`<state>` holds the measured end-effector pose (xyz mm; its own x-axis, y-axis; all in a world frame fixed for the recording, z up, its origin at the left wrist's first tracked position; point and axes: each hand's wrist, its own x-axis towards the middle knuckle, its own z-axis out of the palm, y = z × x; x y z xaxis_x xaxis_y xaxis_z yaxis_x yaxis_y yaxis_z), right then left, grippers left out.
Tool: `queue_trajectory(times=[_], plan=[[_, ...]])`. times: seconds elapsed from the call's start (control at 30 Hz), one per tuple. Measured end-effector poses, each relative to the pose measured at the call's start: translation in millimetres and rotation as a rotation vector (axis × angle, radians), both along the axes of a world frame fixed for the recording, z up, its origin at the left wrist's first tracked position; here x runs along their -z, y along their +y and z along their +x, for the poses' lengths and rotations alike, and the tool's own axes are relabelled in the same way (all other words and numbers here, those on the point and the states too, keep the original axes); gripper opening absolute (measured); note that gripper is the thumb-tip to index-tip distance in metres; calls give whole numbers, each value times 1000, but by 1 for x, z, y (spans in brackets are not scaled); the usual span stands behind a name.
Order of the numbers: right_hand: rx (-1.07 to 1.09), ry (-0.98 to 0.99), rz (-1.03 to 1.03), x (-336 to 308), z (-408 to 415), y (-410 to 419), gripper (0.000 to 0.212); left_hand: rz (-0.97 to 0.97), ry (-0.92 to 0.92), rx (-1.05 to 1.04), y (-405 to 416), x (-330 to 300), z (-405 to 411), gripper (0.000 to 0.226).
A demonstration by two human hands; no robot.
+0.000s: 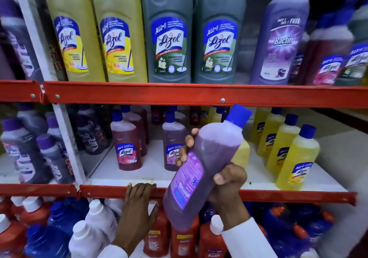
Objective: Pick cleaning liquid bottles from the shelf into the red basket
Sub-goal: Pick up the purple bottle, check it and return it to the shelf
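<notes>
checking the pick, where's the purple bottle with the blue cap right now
In the head view the purple bottle is off the shelf, tilted in the right hand at lower centre, before the middle shelf's red rail.

White upright post [65,130], silver bolts [222,99], white sleeves [246,235]

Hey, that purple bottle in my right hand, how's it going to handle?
The purple bottle looks nearly full, so probably heavy for its size. Its smooth plastic may slip in the right hand. Held tilted, liquid could shift; the blue cap looks closed, so leaking seems unlikely.
</notes>
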<state>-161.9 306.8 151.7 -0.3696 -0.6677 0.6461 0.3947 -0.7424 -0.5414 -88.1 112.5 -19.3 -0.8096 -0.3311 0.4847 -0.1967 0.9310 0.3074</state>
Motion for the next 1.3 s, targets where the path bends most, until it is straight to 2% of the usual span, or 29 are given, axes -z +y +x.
queue_trajectory(times=[0.1, 0.23, 0.3, 0.43, 0.6, 0.83, 1.03, 1.3], plan=[[536, -32, 212, 4, 4, 2, 72, -14, -2, 8, -2, 0, 1, 47], [1168, 131, 463, -2, 14, -9, 86, -32, 43, 16, 0, -1, 3, 51], [1357, 204, 533, 0, 17, -16, 89, -34, 47, 1, 1, -3, 3, 50], [1553, 269, 619, 12, 11, -34, 94, -27, 19, -40, 4, -7, 0, 47], [1612, 278, 652, 26, 7, -53, 96, -28, 6, -40, 4, -5, 2, 47], [1444, 180, 634, 27, -13, -63, 99, 16, -8, -11, 5, -9, 6, 50], [1380, 212, 750, 40, -32, -82, 98, 27, -8, 1, 10, -15, 10, 50], [1411, 202, 836, 66, -44, -111, 103, 48, 23, 35, 6, -10, 9, 48]])
